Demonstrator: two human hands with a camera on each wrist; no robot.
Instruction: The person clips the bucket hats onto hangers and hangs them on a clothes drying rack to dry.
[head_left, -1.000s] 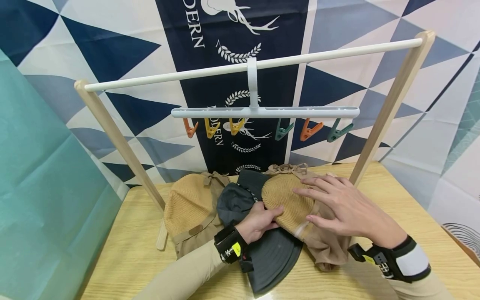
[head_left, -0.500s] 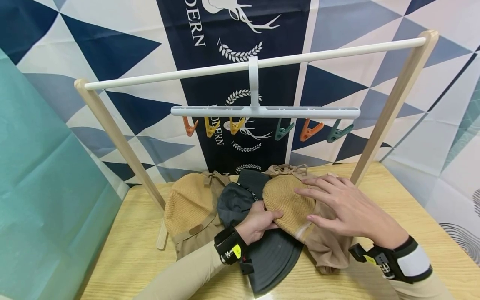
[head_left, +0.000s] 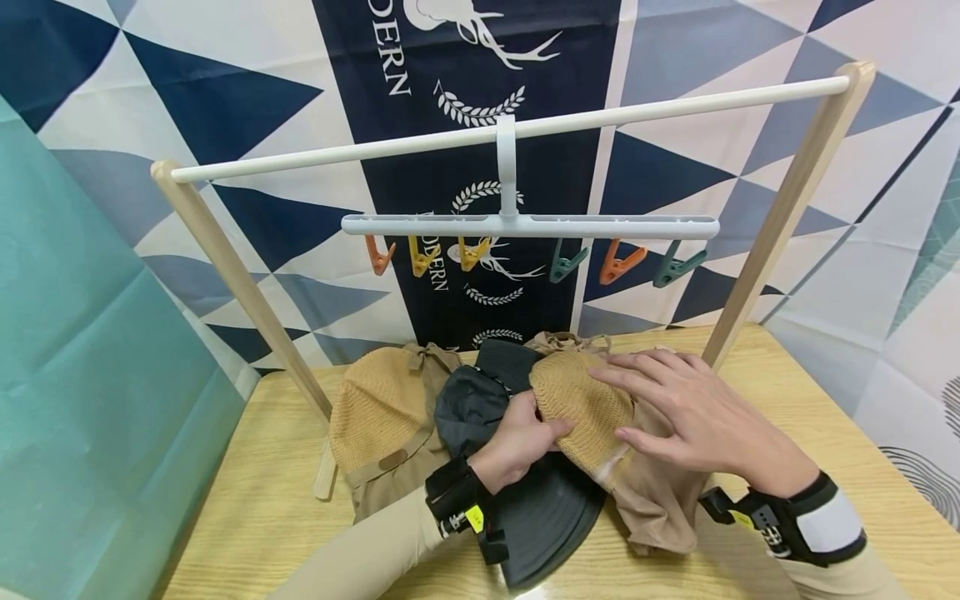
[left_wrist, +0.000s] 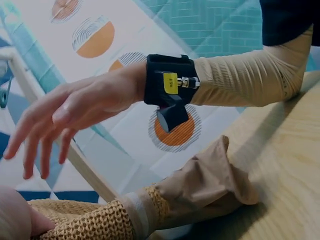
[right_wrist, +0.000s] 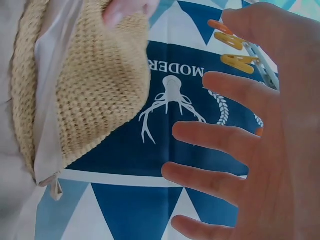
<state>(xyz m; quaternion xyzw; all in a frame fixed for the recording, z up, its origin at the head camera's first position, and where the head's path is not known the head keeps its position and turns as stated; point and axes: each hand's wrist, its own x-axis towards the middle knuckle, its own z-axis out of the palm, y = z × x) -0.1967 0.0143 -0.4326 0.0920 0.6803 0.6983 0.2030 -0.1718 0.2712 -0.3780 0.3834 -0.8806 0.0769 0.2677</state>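
My left hand (head_left: 521, 437) pinches the crown of a straw sun hat (head_left: 581, 408), thumb on top and the other fingers hidden beneath it. This hat has a woven tan crown and a soft beige fabric brim (left_wrist: 200, 187) hanging to the right. Close over its right side is my right hand (head_left: 678, 408), fingers spread and holding nothing; the right wrist view shows a gap between them and the weave. Under the left hand lies a dark grey hat (head_left: 551, 517) with a broad brim. A second straw hat (head_left: 382, 404), with a beige bow, lies to the left.
A wooden rack with a white rail (head_left: 337, 152) stands over the hats. From it hangs a white hanger (head_left: 600, 225) with several orange, yellow and green clips (head_left: 618, 262). A patterned cloth backdrop (head_left: 675, 167) is behind, and the wooden table (head_left: 247, 500) spreads below.
My left hand has shifted slightly up and to the right, tilting the straw hat's crown and moving its brim a little. The right hand has stayed almost still.
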